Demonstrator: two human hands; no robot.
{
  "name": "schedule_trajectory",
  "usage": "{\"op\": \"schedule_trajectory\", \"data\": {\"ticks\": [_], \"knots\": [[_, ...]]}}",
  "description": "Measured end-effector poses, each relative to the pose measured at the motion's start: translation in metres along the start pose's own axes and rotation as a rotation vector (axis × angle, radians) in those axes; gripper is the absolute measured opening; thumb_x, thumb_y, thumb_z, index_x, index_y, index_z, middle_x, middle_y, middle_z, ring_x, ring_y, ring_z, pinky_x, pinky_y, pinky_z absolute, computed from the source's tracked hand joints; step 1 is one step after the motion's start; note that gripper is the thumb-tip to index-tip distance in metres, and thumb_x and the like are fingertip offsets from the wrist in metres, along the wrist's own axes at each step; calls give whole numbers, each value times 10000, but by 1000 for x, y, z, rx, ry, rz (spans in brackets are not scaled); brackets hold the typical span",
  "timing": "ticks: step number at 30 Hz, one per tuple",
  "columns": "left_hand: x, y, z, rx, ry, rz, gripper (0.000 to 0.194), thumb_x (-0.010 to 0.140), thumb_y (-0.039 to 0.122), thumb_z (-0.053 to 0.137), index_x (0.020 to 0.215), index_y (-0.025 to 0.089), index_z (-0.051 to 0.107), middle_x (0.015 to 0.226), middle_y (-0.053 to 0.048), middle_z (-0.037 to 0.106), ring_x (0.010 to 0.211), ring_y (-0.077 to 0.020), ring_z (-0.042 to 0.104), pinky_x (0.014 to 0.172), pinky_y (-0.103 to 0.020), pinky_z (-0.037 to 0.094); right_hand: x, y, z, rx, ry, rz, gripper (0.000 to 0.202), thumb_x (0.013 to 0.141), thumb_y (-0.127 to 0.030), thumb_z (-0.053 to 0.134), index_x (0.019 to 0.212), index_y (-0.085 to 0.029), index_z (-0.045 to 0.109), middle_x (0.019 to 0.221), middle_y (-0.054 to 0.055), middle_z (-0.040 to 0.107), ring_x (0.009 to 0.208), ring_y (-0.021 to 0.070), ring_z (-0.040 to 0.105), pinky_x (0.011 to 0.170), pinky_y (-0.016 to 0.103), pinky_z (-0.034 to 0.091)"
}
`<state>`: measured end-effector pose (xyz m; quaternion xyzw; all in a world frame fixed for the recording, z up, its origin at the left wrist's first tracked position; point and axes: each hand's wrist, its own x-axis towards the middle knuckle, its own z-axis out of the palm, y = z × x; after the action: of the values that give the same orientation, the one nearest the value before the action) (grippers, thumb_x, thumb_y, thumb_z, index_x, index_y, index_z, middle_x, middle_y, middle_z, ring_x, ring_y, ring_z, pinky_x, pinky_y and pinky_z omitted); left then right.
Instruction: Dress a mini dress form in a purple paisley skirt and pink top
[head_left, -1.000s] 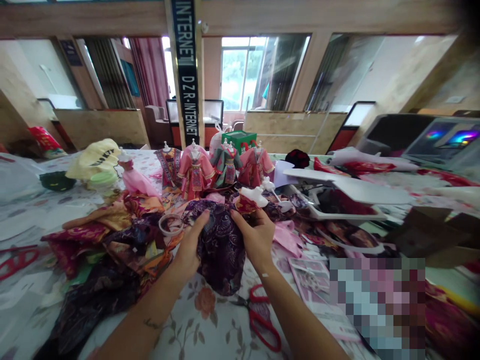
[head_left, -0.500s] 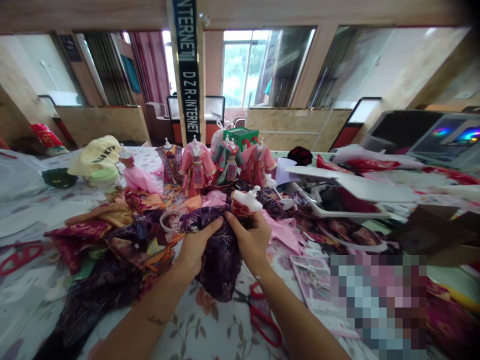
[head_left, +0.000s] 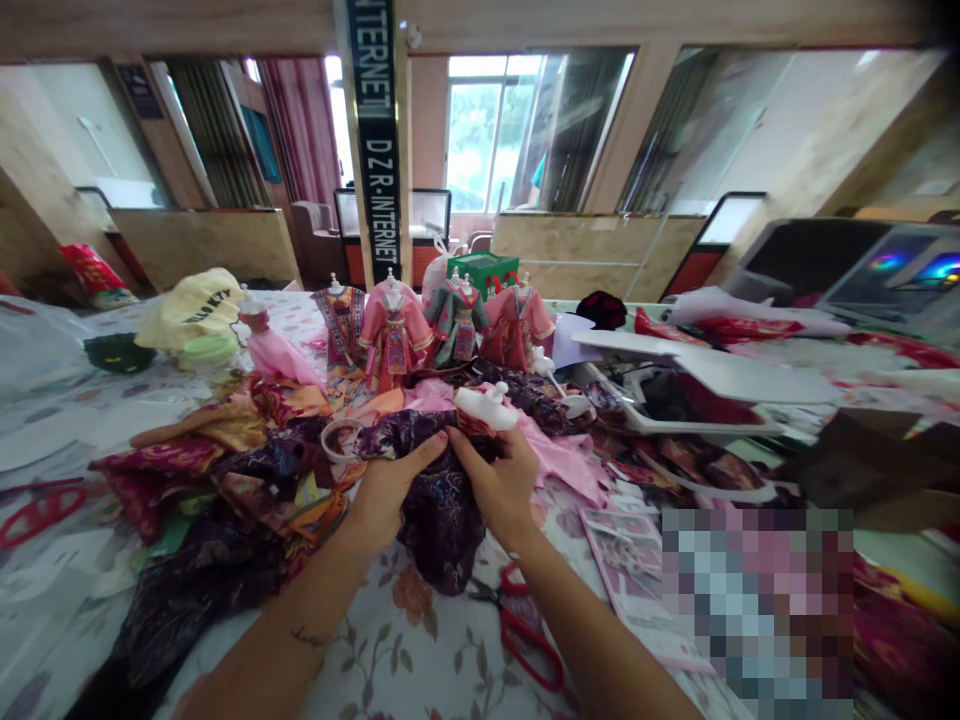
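Dark purple patterned cloth (head_left: 444, 515) hangs between my two hands, draped about a small white dress form (head_left: 486, 407) that lies tilted with its knobbed neck to the right. My left hand (head_left: 391, 490) is closed on the cloth's left side, thumb pressed on top. From the right, my right hand (head_left: 507, 484) grips the cloth and the form's body, its thumb close to the left one. A white ring (head_left: 341, 440) shows at the left end of the cloth; whether it belongs to the form is unclear. Fingers underneath are hidden.
Several dressed miniature forms, one in a pink robe (head_left: 394, 325), stand behind my hands. Red-handled scissors (head_left: 529, 635) lie below my right wrist. Heaped fabric (head_left: 247, 480) covers the left side. A white tray (head_left: 682, 428) and a printed sheet (head_left: 637, 590) lie to the right.
The dress form has shifted slightly left and turned a little in my right hand. The hanging cloth's lower end has risen slightly. Both hands keep their grip.
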<state>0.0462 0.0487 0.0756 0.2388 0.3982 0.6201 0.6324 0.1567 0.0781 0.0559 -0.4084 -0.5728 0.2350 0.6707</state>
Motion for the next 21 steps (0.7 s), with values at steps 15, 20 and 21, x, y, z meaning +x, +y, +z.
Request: {"op": "schedule_trajectory", "data": {"ticks": [15,20,21], "knots": [[7,-7,-4,-47,141,129,348,536,234,839,833,142,683,791,-30,725,717,-194,686,770,-351,541,0,0,6,160,-238,165,388,700,-344,706,1042,-187,611,986,46,672,899,225,609,791,361,478],[9,-11,-2,-43,153,137,340,545,242,836,830,139,680,790,-26,726,716,-194,686,770,-352,544,1,-3,5,168,-218,187,372,710,-346,692,1036,-181,621,957,42,671,859,214,601,781,349,467],[10,-11,-2,-42,147,124,343,549,245,834,835,134,681,797,-32,727,720,-195,686,772,-350,545,2,-4,5,172,-212,190,367,714,-344,688,1036,-182,622,945,38,672,849,209,599,777,342,465]]}}
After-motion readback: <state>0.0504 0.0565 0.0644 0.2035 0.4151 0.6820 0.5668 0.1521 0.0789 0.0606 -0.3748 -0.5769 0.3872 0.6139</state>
